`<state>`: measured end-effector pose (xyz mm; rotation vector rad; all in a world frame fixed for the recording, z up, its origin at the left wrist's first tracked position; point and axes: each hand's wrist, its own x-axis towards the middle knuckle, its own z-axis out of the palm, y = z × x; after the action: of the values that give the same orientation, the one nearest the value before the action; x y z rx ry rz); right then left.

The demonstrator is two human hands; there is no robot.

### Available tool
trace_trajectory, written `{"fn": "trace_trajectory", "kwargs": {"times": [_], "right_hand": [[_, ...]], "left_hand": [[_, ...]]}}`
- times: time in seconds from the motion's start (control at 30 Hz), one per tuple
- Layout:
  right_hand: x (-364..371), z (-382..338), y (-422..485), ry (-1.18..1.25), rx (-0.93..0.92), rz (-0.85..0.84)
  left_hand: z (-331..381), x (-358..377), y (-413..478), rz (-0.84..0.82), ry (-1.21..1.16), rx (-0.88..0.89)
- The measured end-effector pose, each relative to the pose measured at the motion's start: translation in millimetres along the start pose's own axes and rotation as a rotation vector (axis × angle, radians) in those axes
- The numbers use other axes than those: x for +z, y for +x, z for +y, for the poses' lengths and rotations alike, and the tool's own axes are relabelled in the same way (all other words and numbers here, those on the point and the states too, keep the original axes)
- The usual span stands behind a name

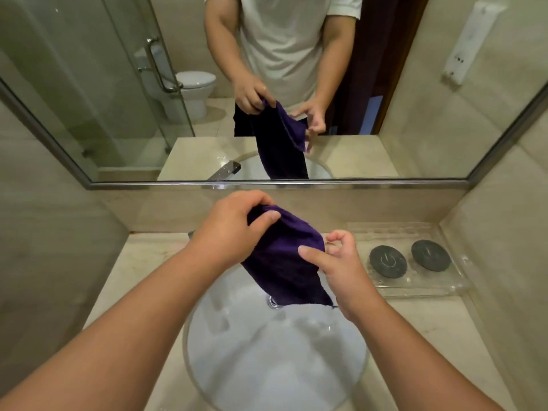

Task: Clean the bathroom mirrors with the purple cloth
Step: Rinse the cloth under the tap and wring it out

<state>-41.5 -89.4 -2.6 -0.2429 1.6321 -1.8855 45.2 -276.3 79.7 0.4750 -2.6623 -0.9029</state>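
Two hands are seen at centre frame, both on the cloth (284,256). Its bunched top is gripped by the L hand (234,229), fingers curled round it. Its R edge is pinched by the R hand (338,268), thumb laid on the fabric. The cloth is held over the sink (267,351), lower end hung near the drain (272,302), below the mirror (89,84) in the upper half. At mid-right, 2 dark discs (387,260) are set on a clear tray (421,283).

two hands (228,229) (341,271), one purple cloth (284,262), one mirror (415,114), one sink (267,366), two dark discs (388,261) (430,255), one clear tray (415,287).
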Motion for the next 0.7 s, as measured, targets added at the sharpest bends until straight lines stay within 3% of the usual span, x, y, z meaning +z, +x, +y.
{"fn": "trace_trajectory", "kwargs": {"times": [0.2,0.3,0.43,0.6,0.7], "right_hand": [[21.0,-16.2,-11.7,-0.468,0.155,-0.286],[31.0,-19.9,-19.3,-0.573,0.115,-0.242],[34.7,-32.0,-27.6,-0.485,0.022,-0.121],[44.3,-51.1,-32.5,-0.231,-0.019,-0.191],[57.9,-59.5,-35.2,-0.171,-0.096,-0.078]], "left_hand": [[8.0,-12.9,-13.3,-0.147,-0.060,0.214],[9.3,-21.8,-16.4,-0.169,-0.075,0.224],[6.6,-38.9,-20.5,-0.141,-0.076,0.213],[0.8,-52.8,-23.6,-0.147,-0.003,0.160],[-6.8,-54.9,-23.5,-0.132,0.011,0.055]]}}
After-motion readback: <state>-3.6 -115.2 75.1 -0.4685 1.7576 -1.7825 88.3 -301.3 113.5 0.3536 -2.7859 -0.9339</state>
